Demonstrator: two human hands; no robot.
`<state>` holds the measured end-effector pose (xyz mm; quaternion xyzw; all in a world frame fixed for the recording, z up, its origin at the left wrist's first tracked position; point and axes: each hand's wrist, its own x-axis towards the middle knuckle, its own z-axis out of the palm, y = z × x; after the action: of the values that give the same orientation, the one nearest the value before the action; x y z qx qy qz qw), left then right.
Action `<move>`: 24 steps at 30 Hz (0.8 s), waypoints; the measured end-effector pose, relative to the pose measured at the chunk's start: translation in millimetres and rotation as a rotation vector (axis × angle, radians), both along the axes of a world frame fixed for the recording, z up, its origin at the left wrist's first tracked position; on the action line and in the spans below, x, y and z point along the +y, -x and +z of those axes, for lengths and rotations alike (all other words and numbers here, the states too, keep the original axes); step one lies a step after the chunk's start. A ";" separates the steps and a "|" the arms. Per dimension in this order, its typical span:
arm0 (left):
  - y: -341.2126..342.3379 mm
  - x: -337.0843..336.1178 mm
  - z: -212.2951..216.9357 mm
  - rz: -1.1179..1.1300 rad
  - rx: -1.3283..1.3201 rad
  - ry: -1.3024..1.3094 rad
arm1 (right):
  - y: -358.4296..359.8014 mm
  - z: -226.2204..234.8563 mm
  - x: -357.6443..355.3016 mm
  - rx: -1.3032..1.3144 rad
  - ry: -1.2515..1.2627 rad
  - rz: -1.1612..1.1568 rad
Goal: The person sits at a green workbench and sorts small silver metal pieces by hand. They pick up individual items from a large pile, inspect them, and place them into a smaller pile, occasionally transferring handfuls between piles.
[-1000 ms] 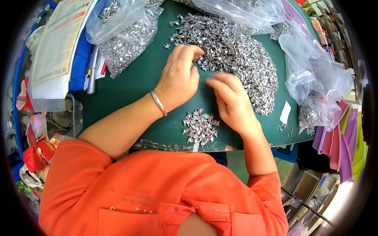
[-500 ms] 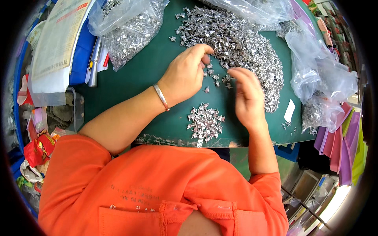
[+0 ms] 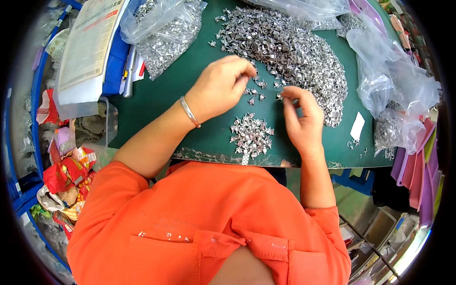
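A big pile of small silvery metal pieces (image 3: pixel 289 47) spreads over the green tabletop (image 3: pixel 190 137). At its near left edge is my left hand (image 3: pixel 221 85), a bangle on its wrist, with its fingers curled down beside a few loose pieces (image 3: pixel 253 98). What its fingertips hold, if anything, is hidden. Across from it my right hand (image 3: pixel 304 121) bends its thumb and fingers together, with a small metal piece (image 3: pixel 280 96) at the fingertips. A smaller heap of the same pieces (image 3: pixel 251 135) lies near the table's front edge, between my forearms.
A clear bag of metal pieces (image 3: pixel 171 42) lies at the back left, beside a blue bin (image 3: pixel 114 71) topped with printed paper and a pen-like tool (image 3: pixel 129 76). More plastic bags (image 3: pixel 380 71) and a white slip (image 3: pixel 357 126) are on the right. A clear tub (image 3: pixel 111 123) stands left.
The view has shifted slightly. My right hand's fingers have drawn in around a small piece at the pile's edge. My left hand stays by the loose pieces, its fingers still curled.
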<state>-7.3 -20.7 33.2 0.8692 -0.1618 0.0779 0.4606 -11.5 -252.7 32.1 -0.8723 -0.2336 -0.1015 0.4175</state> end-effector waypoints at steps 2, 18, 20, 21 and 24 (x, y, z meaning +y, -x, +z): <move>5.3 -4.5 -4.8 -0.050 -0.048 -0.023 | 0.7 -5.7 11.2 -0.096 0.030 0.048; 35.2 -12.9 -16.2 -0.068 -0.256 -0.126 | -1.4 -3.4 -20.7 -0.055 -0.027 -0.059; 39.1 -7.0 -17.1 -0.128 -0.233 -0.118 | 1.7 -4.8 -13.0 -0.043 -0.017 -0.010; 41.3 -5.5 -15.3 -0.124 -0.220 -0.092 | 2.7 -6.6 -6.8 -0.107 0.019 0.038; 45.4 1.3 -10.9 0.016 -0.130 -0.003 | 3.9 -14.2 7.7 -0.280 0.187 0.157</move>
<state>-52.8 -19.4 22.3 0.8642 -0.1847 0.1378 0.4473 -15.4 -245.0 17.8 -0.8636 -0.3655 -0.1670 0.3046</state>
